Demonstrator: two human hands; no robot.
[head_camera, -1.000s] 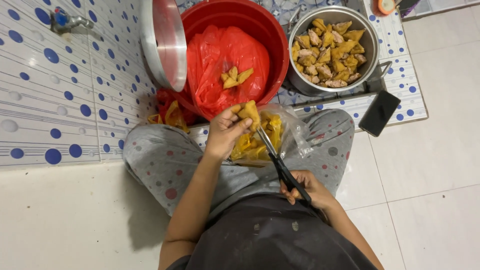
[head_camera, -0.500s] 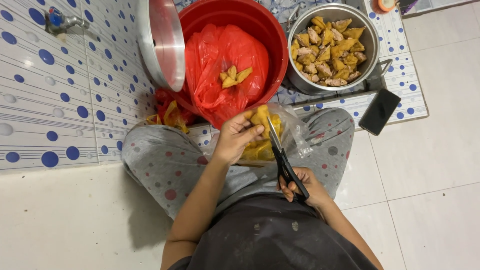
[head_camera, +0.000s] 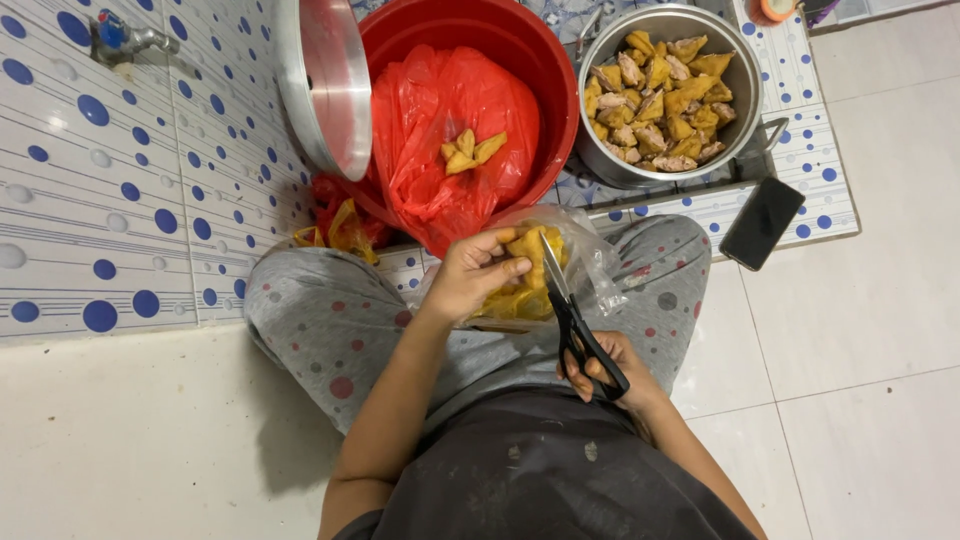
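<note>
The person is sitting on the floor with a clear plastic bag (head_camera: 560, 275) of yellow fried pieces resting on the lap, and everything else is lying around that bag. The left hand (head_camera: 470, 275) is pressing against the bag's left side, fingers curled and pinching one yellow piece (head_camera: 528, 245) at the bag's mouth. The right hand (head_camera: 605, 365) is sitting just below and to the right of the bag, its fingers threaded through the black handles of a pair of scissors (head_camera: 570, 315) and gripping them firmly — the blades are pointing up across the bag toward the pinched piece, but whether they are parted or meeting is too fine to tell.

Just above the bag a red tub (head_camera: 545, 75) is standing, lined with a red plastic sheet (head_camera: 440, 130) that is cradling a few yellow trimmings (head_camera: 470, 152). Up and to the left of the bag a round metal lid (head_camera: 325, 85) is leaning on edge against the tub. Up and to the right, a metal pot (head_camera: 745, 95) is holding a heap of browned pieces. To the right of the bag, well apart from it, a dark phone (head_camera: 762, 222) is lying on the dotted tile — face down or blank, I cannot tell.
</note>
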